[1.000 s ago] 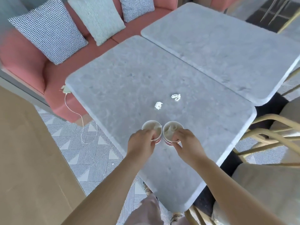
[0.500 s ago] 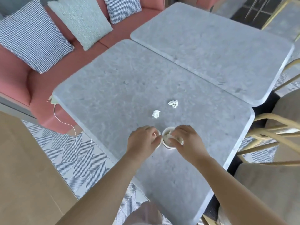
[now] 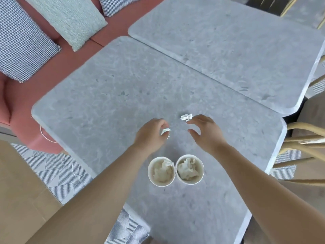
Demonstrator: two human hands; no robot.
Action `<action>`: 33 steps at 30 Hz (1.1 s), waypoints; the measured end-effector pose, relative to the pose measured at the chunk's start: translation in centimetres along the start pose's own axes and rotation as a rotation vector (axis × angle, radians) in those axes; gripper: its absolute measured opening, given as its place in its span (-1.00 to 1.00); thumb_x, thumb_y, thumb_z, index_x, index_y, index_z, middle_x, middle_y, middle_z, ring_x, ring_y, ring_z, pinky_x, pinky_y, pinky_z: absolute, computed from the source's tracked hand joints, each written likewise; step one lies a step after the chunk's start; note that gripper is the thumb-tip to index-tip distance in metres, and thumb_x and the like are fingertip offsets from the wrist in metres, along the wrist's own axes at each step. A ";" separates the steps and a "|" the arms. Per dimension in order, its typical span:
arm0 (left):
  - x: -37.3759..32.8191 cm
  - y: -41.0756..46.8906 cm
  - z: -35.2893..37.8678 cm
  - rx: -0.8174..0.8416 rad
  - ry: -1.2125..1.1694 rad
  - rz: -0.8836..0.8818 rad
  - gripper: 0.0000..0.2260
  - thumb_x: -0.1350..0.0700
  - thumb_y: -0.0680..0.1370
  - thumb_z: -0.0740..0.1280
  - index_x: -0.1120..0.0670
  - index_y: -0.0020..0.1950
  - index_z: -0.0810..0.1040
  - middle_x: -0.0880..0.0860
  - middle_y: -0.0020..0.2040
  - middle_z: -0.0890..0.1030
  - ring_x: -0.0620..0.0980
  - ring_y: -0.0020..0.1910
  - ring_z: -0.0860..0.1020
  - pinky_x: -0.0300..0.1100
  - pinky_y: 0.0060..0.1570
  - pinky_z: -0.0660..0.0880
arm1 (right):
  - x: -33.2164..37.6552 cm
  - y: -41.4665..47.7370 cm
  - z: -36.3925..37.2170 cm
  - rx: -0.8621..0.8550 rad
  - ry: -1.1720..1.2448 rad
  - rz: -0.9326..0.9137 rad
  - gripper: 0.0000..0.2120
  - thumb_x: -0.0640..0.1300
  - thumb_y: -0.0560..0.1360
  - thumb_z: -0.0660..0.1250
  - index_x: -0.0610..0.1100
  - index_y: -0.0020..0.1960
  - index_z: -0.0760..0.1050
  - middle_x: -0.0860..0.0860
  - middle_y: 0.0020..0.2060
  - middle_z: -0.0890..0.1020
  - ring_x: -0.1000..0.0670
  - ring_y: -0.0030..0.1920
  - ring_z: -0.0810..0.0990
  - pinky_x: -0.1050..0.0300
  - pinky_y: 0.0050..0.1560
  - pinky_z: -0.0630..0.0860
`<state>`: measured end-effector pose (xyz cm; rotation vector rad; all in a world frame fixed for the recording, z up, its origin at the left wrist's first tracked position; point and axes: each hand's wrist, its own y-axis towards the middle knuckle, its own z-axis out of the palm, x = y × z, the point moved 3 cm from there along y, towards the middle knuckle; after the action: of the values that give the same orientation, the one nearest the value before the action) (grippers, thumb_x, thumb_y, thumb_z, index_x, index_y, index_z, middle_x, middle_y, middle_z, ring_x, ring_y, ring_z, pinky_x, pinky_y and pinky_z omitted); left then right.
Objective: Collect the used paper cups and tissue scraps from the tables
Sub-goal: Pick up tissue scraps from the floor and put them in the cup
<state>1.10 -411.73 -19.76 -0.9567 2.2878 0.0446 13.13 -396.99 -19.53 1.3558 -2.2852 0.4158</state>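
Biggest thing in front of you is the near grey stone bench (image 3: 105, 88), butted up against a second grey bench (image 3: 228, 43) further out, with the seam running diagonally between them. A coral sofa (image 3: 35, 88) runs along their far left side, with a big checked cushion (image 3: 22, 41), a pale green cushion (image 3: 70, 18) and a smaller checked cushion (image 3: 117, 4) leaning on it. A striped geometric rug (image 3: 52, 169) shows below the near bench's left edge, and a bentwood chair (image 3: 306, 138) is tucked in at its right edge

Both your arms reach out over the near bench. Your left hand (image 3: 151, 136) has its fingers (image 3: 162, 123) curled in, pinching the nearer tissue scrap (image 3: 165, 131) at the tips. Your right hand (image 3: 205, 132) is spread wide and holds nothing, fingers (image 3: 190, 121) loose, with the index tip right at the farther tissue scrap (image 3: 186, 117); can't tell if it's actually touching

Closer to you, between your forearms, the left paper cup (image 3: 161, 180) and the right paper cup (image 3: 190, 179) stand upright on the bench, rims touching, each stuffed with crumpled tissue
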 end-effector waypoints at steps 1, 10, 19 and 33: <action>0.4 0.8 0.6 0.056 0.013 0.003 -0.83 0.08 0.47 0.33 0.01 0.06 0.52 -0.04 0.03 0.53 -0.02 -0.03 0.53 -0.10 0.01 0.48 | -0.4 0.7 0.8 0.034 -0.015 0.002 -0.73 -0.16 0.49 0.31 -0.07 0.19 0.50 0.02 0.20 0.51 -0.05 0.19 0.43 0.15 0.07 0.40; 2.2 3.9 4.0 0.142 0.043 0.045 -0.72 0.27 0.42 0.32 0.05 0.09 0.56 0.07 0.07 0.51 0.04 0.04 0.51 -0.30 -0.02 0.34 | -3.3 4.5 5.2 0.126 -0.081 -0.029 -0.66 -0.25 0.48 0.25 -0.07 0.23 0.46 -0.03 0.30 0.40 -0.12 0.28 0.31 -0.02 0.19 0.41; -0.1 -0.4 -0.4 -0.054 -0.083 0.047 -0.78 0.29 0.41 0.33 0.06 0.00 0.60 0.01 -0.06 0.60 -0.05 -0.09 0.53 -0.33 -0.12 0.36 | -1.5 0.8 1.7 0.017 0.178 -0.025 -0.84 -0.31 0.44 0.29 -0.10 -0.09 0.59 -0.01 -0.12 0.58 -0.05 -0.15 0.53 0.04 -0.18 0.53; -5.0 -12.2 0.1 -0.117 0.002 -0.152 -0.70 0.08 0.44 0.37 -0.05 0.16 0.51 -0.06 0.10 0.54 -0.05 0.03 0.54 -0.09 0.05 0.48 | 2.2 -9.1 -1.7 0.089 0.346 -0.193 -0.78 -0.18 0.40 0.38 -0.03 0.03 0.56 0.09 -0.05 0.59 0.06 -0.15 0.55 0.06 -0.18 0.56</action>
<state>11.68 -417.57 -14.39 -1.1882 2.2276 0.1141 20.65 -402.13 -16.62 1.4079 -1.8577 0.6389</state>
